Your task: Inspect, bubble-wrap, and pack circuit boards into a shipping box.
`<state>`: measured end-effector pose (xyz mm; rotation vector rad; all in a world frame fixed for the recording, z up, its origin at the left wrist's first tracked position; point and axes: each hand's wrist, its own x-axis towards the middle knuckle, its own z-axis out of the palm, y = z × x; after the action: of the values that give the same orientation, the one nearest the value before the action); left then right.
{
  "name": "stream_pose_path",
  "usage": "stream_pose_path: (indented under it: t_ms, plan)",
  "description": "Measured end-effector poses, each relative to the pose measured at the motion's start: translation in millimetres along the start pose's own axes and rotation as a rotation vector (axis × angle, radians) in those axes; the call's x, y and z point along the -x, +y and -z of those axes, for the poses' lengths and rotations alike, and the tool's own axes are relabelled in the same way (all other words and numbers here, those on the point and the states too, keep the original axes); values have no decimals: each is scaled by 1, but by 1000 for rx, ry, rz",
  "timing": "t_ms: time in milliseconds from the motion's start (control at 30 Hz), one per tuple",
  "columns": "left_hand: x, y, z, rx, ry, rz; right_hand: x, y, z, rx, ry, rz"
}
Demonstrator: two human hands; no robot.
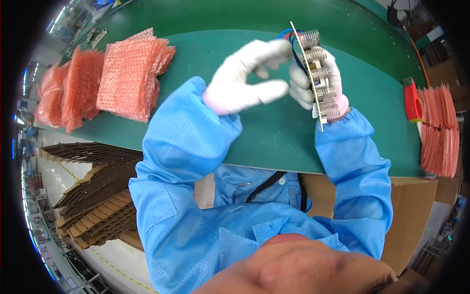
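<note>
A circuit board (313, 81) stands on edge in my gloved right hand (332, 73), raised over the green bench. Several metal coil springs (323, 73) stick out from its right face, and blue, red and black wires (290, 34) leave its top end. My right fingers wrap round to the board's left side, the thumb on the spring side. To the left, my white-gloved left hand (249, 73) is open, thumb and fingers apart, its fingertips close to the wires. Whether they touch the wires I cannot tell.
Stacks of pink bubble-wrap bags (132, 73) lie at the bench's left, and more pink bags (439, 130) at the right edge beside a red and yellow tool (412, 100). Brown cardboard dividers (100, 206) are piled below left. A cardboard box (409, 210) stands below right.
</note>
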<state>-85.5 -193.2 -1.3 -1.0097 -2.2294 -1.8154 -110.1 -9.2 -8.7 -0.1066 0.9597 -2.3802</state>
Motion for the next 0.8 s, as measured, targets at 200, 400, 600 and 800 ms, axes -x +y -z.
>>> stream_pose_path:
  t_ms: [200, 400, 600, 800]
  plan:
    - [35, 28, -19, -84, -179, -14, 42, 9, 9, 142, -31, -49]
    - [66, 53, -5, -275, -301, -142, 59, 11, 35, -197, -847, -145]
    - [120, 63, 140, -526, 614, 255, 92, -14, 48, -231, -713, 39]
    - [219, -20, 245, -324, 542, 525, 98, 26, 25, -1229, -923, 84]
